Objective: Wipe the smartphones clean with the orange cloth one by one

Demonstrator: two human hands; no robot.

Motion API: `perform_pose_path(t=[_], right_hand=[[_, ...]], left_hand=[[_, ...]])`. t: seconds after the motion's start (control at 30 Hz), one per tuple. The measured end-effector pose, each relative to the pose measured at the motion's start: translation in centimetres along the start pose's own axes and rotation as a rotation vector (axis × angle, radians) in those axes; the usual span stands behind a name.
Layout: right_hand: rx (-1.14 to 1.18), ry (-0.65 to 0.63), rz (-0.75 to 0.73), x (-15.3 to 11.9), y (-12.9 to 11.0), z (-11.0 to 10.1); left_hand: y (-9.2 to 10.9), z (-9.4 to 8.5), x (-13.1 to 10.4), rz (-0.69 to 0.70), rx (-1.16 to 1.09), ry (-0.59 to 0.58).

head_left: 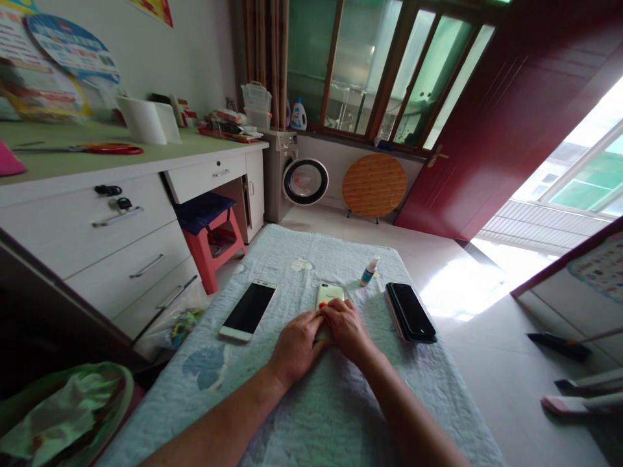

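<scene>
A pale gold-green phone point(331, 293) lies back up on the quilted cloth, its camera end away from me. Its lower half is hidden under my hands. My left hand point(298, 344) is closed at the phone's left edge, fingers together and bent. My right hand point(346, 327) meets it from the right, its fingers curled and pressed around a small orange thing point(322, 305) at the fingertips. Only a bit of that orange thing shows, so its kind is unclear. Left of my hands lies a white phone point(249, 311) with a dark screen. A small spray bottle point(370, 271) stands beyond my right hand.
Stacked phones point(411, 312) lie at the right side of the cloth-covered table point(316, 415). A white desk point(141, 240) with drawers runs along the left, a red stool point(209, 243) beside it. A bin point(124, 389) stands at the lower left, brooms point(559, 347) at the right.
</scene>
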State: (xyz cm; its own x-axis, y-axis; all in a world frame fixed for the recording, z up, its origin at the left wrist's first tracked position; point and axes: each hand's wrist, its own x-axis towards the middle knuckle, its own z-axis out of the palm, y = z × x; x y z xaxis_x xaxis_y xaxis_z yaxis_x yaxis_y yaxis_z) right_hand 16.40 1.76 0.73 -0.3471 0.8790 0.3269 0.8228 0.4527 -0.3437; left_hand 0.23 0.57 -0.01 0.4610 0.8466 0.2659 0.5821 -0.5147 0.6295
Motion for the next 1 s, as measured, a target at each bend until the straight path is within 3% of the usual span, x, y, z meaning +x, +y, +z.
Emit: perform_pose_path(t=[0.33,0.6,0.77,1.0], right_hand=[[-0.072,0.102,0.173,2.0,2.6,1.0],[-0.144,0.034,0.232,5.6,3.1,1.8],[-0.166,0.000,0.146,5.7,2.5,1.9],[-0.013,-0.084,-0.098,3.7,1.0,1.3]], left_hand=[[-0.2,0.3,0.1,-0.029,0.074,-0.026],[0.6,-0.4,0.2,-0.037,0.065,-0.037],[1.0,-0.7,0.3,-0.029,0.047,-0.036],[0.8,-0.5,0.3,-0.034,0.026,-0.020]])
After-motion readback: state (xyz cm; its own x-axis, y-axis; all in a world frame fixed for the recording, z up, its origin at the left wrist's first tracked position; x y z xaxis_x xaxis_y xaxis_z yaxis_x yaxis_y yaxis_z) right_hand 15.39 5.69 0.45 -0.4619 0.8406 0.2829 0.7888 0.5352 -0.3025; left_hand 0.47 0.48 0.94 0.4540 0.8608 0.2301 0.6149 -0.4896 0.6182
